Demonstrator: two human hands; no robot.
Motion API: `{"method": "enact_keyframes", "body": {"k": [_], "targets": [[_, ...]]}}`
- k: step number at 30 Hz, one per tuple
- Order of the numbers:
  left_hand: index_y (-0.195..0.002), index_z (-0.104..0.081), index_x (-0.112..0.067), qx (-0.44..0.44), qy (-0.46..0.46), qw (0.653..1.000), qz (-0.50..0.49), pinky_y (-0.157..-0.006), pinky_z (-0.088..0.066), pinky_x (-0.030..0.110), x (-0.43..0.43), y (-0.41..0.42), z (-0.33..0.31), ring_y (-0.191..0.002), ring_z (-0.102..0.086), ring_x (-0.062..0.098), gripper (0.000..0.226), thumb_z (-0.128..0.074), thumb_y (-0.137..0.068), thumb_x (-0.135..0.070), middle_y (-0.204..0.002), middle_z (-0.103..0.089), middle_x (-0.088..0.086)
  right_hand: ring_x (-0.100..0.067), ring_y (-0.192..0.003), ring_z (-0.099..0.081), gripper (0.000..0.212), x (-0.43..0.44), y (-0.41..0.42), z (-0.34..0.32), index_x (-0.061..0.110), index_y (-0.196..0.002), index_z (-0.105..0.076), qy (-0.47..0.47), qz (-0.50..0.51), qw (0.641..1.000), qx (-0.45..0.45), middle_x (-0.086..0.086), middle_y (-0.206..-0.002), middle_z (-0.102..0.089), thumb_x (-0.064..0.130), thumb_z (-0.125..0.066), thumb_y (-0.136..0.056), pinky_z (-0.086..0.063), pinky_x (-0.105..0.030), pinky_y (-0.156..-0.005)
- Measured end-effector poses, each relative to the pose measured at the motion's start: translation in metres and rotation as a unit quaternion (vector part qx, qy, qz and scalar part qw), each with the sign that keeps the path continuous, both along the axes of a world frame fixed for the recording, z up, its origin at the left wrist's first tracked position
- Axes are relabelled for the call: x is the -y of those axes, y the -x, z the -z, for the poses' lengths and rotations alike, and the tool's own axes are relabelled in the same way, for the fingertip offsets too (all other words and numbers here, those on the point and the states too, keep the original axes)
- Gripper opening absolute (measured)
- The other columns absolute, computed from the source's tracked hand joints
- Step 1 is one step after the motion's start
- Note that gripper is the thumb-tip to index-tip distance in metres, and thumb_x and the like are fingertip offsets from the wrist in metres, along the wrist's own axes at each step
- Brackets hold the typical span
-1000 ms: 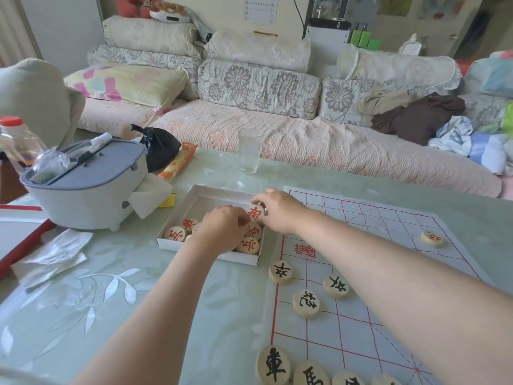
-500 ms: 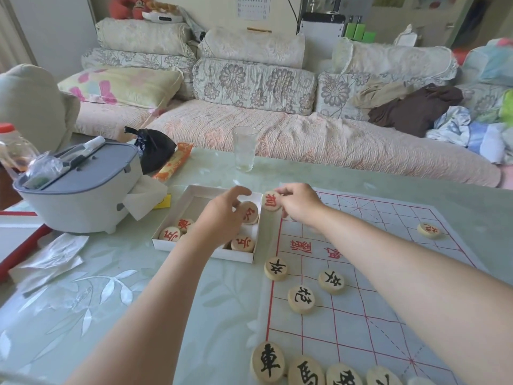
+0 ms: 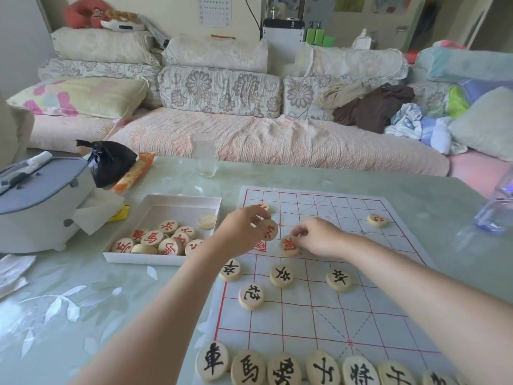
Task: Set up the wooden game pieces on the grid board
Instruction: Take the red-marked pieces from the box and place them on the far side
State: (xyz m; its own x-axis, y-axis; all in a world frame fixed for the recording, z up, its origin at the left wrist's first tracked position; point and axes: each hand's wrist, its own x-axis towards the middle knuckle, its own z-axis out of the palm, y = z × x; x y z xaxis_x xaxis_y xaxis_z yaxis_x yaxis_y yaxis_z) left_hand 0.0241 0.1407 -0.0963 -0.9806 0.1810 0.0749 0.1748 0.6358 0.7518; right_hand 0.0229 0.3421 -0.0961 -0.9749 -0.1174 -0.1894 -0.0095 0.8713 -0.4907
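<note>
A white sheet with a red grid, the grid board [image 3: 319, 307], lies on the table. My left hand [image 3: 240, 232] pinches a round wooden piece with a red character [image 3: 270, 229] above the board's left side. My right hand [image 3: 319, 238] pinches another red-marked piece [image 3: 288, 245] that touches the board near its middle line. Black-marked pieces [image 3: 281, 275] stand on the near half, and a row of them [image 3: 249, 368] lines the near edge. Two red pieces sit on the far half, one at the far left [image 3: 262, 207] and one at the right [image 3: 377, 219].
A white box [image 3: 166, 204] left of the board holds several red-marked pieces [image 3: 158, 240]. A grey and white appliance [image 3: 36, 201], a black bag [image 3: 111, 162] and an orange packet [image 3: 133, 172] stand farther left. A drinking glass [image 3: 205, 154] stands beyond the box, a clear plastic item [image 3: 497, 212] at right.
Both hands lifted a red piece each out of the box and carried them right, over the board. The right hand has lowered its piece onto the board near the middle line.
</note>
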Motion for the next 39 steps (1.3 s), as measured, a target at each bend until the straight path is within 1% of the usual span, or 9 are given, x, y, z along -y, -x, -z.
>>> {"method": "enact_keyframes", "body": {"k": [5, 10, 13, 17, 19, 21, 25, 35, 39], "targets": [[-0.103, -0.061, -0.024, 0.061, -0.052, 0.997, 0.006, -0.065, -0.058, 0.045, -0.026, 0.001, 0.0, -0.07, -0.068, 0.027, 0.02, -0.057, -0.089, -0.011, -0.08, -0.07, 0.001, -0.013, -0.102, -0.059, 0.031, -0.014, -0.01, 0.006, 0.027, -0.12, -0.065, -0.03, -0.034, 0.998, -0.038, 0.01, -0.111, -0.065, 0.04, -0.061, -0.092, -0.047, -0.029, -0.087], [-0.084, -0.065, -0.016, 0.091, -0.13, 0.987, -0.021, -0.071, -0.057, 0.036, -0.041, 0.0, -0.009, -0.071, -0.068, 0.023, 0.004, -0.069, -0.086, -0.016, -0.081, -0.073, 0.011, 0.007, -0.077, -0.051, 0.044, -0.015, -0.007, -0.005, 0.032, -0.128, -0.058, 0.095, -0.063, 0.99, -0.088, 0.015, -0.11, -0.061, 0.027, -0.069, -0.086, -0.039, -0.017, -0.075], [-0.094, -0.07, -0.004, 0.12, -0.195, 0.973, -0.031, -0.067, -0.057, 0.026, -0.041, 0.001, -0.015, -0.067, -0.067, 0.017, 0.016, -0.073, -0.084, -0.016, -0.08, -0.073, 0.012, 0.018, -0.067, -0.049, 0.043, -0.012, -0.002, -0.01, 0.03, -0.121, -0.062, 0.137, -0.074, 0.981, -0.119, 0.017, -0.106, -0.061, 0.021, -0.076, -0.081, -0.034, -0.004, -0.065], [-0.095, -0.07, -0.007, 0.123, -0.23, 0.964, -0.053, -0.068, -0.058, 0.027, -0.042, 0.005, -0.016, -0.068, -0.067, 0.015, 0.014, -0.071, -0.087, -0.018, -0.084, -0.073, 0.011, 0.008, -0.063, -0.049, 0.031, -0.009, 0.012, -0.012, 0.027, -0.111, -0.069, 0.141, -0.078, 0.979, -0.125, 0.012, -0.106, -0.065, 0.026, -0.077, -0.081, -0.032, -0.009, -0.057], [-0.098, -0.069, -0.017, 0.078, -0.15, 0.983, -0.07, -0.069, -0.058, 0.03, -0.038, 0.016, -0.008, -0.075, -0.067, 0.016, 0.011, -0.063, -0.091, -0.023, -0.089, -0.073, 0.003, 0.003, -0.069, -0.051, 0.03, -0.007, 0.02, -0.01, 0.026, -0.112, -0.069, 0.137, -0.071, 0.98, -0.127, 0.009, -0.107, -0.065, 0.029, -0.076, -0.083, -0.035, -0.014, -0.06], [-0.109, -0.066, -0.024, -0.004, 0.03, 0.997, -0.067, -0.07, -0.053, 0.026, -0.031, 0.027, 0.002, -0.087, -0.062, 0.015, 0.019, -0.058, -0.093, -0.027, -0.103, -0.067, -0.006, -0.009, -0.087, -0.056, 0.034, -0.005, 0.03, -0.006, 0.022, -0.116, -0.066, 0.105, -0.055, 0.983, -0.137, 0.005, -0.111, -0.061, 0.034, -0.074, -0.085, -0.042, -0.022, -0.072], [-0.133, -0.054, -0.028, -0.098, 0.222, 0.97, -0.022, -0.096, -0.042, 0.034, -0.021, 0.043, 0.017, -0.124, -0.039, 0.018, 0.038, -0.053, -0.095, -0.026, -0.135, -0.048, -0.005, -0.019, -0.11, -0.054, 0.046, -0.004, 0.049, 0.013, 0.022, -0.124, -0.058, 0.019, -0.034, 0.992, -0.12, 0.001, -0.123, -0.055, 0.044, -0.07, -0.086, -0.041, -0.03, -0.084], [-0.14, -0.047, -0.027, -0.078, 0.246, 0.966, 0.037, -0.106, -0.031, 0.034, -0.013, 0.056, 0.028, -0.131, -0.036, 0.021, 0.046, -0.054, -0.095, -0.031, -0.14, -0.041, 0.001, -0.023, -0.121, -0.052, 0.065, -0.003, 0.048, 0.022, 0.025, -0.143, -0.043, -0.049, -0.064, 0.992, -0.096, 0.0, -0.136, -0.047, 0.054, -0.061, -0.088, -0.044, -0.036, -0.097], [-0.138, -0.046, -0.025, -0.097, 0.253, 0.962, 0.028, -0.105, -0.036, 0.038, -0.016, 0.058, 0.026, -0.127, -0.041, 0.023, 0.048, -0.056, -0.092, -0.033, -0.137, -0.044, 0.002, -0.016, -0.103, -0.055, 0.034, -0.006, 0.038, 0.005, 0.031, -0.109, -0.06, -0.003, -0.057, 0.992, -0.114, 0.007, -0.112, -0.054, 0.052, -0.066, -0.083, -0.045, -0.03, -0.084]]}}
